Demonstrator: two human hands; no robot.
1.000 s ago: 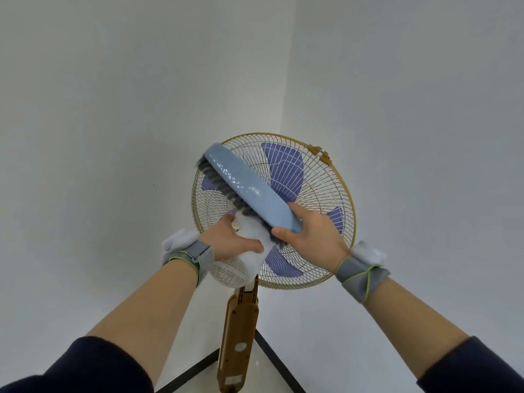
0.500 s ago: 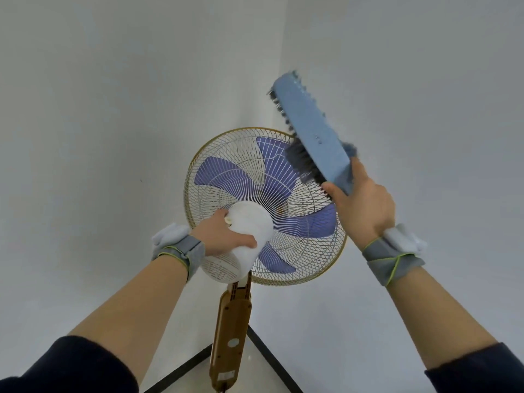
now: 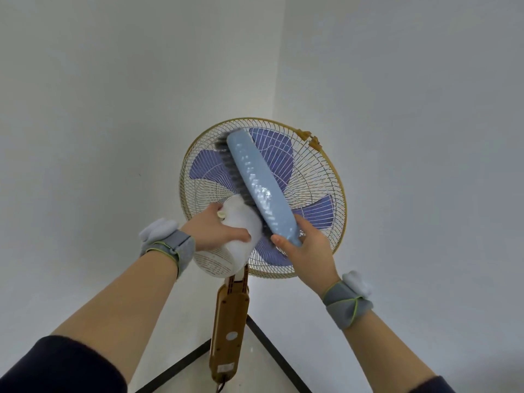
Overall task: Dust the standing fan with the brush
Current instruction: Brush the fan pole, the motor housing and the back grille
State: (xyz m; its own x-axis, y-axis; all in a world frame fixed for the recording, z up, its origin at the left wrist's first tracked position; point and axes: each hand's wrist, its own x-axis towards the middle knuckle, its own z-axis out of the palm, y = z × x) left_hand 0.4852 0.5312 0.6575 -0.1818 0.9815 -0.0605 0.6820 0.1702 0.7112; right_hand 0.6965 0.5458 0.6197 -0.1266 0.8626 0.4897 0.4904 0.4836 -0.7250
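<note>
The standing fan (image 3: 317, 177) has a gold-rimmed wire cage, purple blades and a brown post, seen from behind in a white corner. My left hand (image 3: 215, 231) grips its white motor housing (image 3: 241, 222). My right hand (image 3: 306, 248) grips the lower end of a long light-blue brush (image 3: 261, 185). The brush lies diagonally across the back of the cage, its dark bristles against the wires from the upper left of the cage down to the motor housing.
Two white walls meet in a corner right behind the fan. The brown control post (image 3: 229, 321) runs down to a pale floor edged by a black skirting line (image 3: 272, 347). Grey straps sit on both wrists.
The brush was lifted off to the upper right of the cage half a second ago. It has come back down onto the cage, higher up than a second ago. My left hand stayed on the motor housing.
</note>
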